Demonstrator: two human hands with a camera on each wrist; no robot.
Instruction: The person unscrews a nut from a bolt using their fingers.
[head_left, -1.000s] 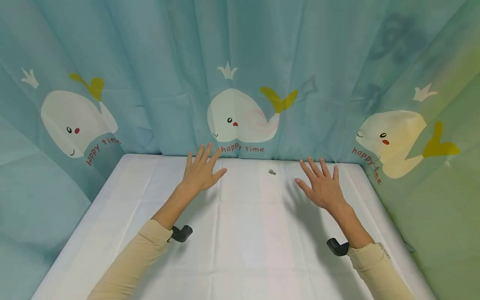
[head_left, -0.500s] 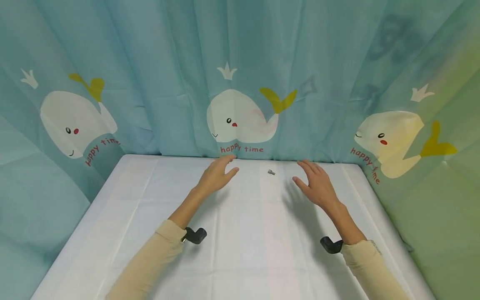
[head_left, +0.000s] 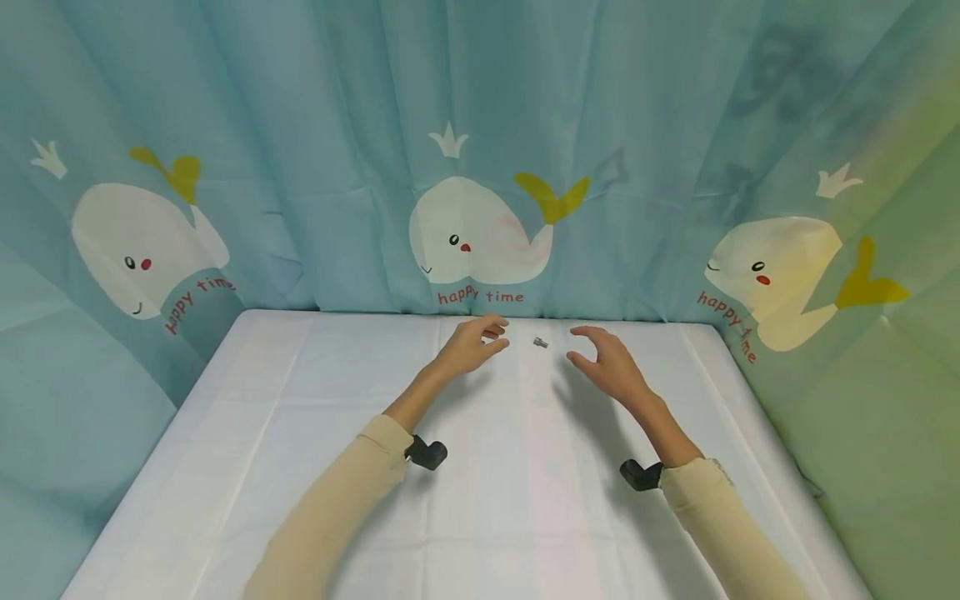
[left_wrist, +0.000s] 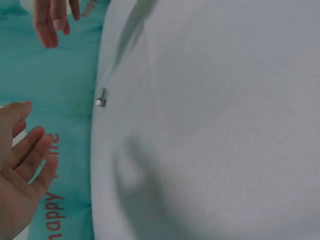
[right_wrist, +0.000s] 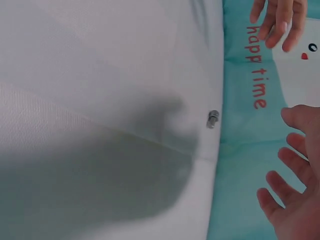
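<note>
A small metal bolt (head_left: 540, 342) lies on the white table (head_left: 480, 500) near its far edge; it also shows in the left wrist view (left_wrist: 101, 97) and the right wrist view (right_wrist: 213, 119). My left hand (head_left: 474, 343) hovers just left of the bolt with loosely curved fingers and holds nothing. My right hand (head_left: 604, 362) hovers just right of the bolt, its fingers relaxed and empty. Both hands are apart from the bolt.
A teal curtain (head_left: 300, 125) with white whale prints and the words "happy time" hangs around the table on three sides. Black wrist camera mounts (head_left: 427, 454) sit under both beige sleeves.
Both hands have moved inward toward the bolt from either side. Their fingers, spread flat a second ago, now curve loosely. The bolt has not moved.
</note>
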